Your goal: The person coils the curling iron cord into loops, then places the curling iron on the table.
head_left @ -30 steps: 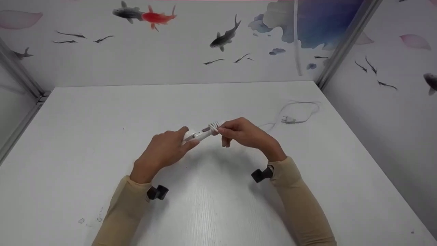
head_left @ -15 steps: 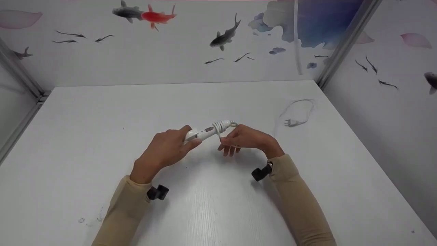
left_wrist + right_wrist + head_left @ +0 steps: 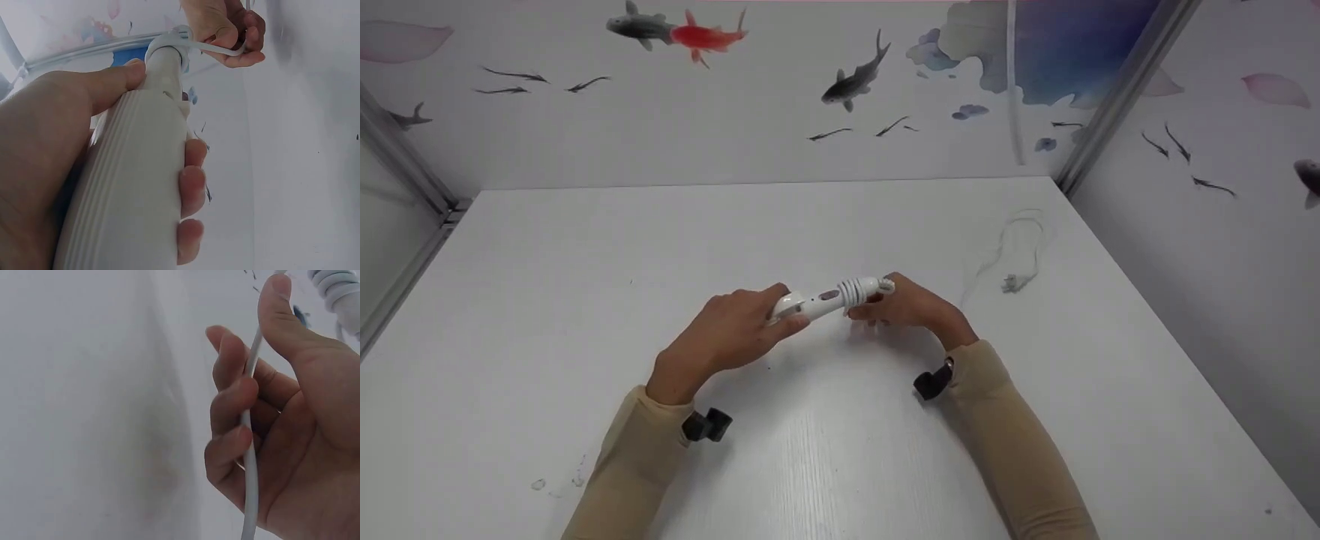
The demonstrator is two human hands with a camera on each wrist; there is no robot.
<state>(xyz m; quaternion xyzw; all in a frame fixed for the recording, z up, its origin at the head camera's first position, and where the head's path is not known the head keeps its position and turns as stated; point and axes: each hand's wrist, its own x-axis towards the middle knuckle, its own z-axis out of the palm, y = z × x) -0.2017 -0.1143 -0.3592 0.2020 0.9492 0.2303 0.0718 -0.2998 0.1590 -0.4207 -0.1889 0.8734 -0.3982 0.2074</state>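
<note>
Nearest, tan sleeves (image 3: pixel 634 442) w/ blk wrist cams (image 3: pixel 718 424). L hand (image 3: pixel 724 330) curls snugly round white appliance (image 3: pixel 820 305), held over mid table (image 3: pixel 825 465). R hand (image 3: pixel 913 302) just beside its coil-wrapped end, fingers curled round cord (image 3: pixel 250 467), thumb on it too. Further off to R, plug (image 3: pixel 1014 283) lies on table; behind, wall (image 3: pixel 720 142) w/ fish pics.

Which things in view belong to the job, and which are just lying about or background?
Belong to the job:
white appliance, held by the left hand
cord, partly coiled around it, held by the right hand
plug

Background:
table
fish-printed wall
wrist cameras
</note>
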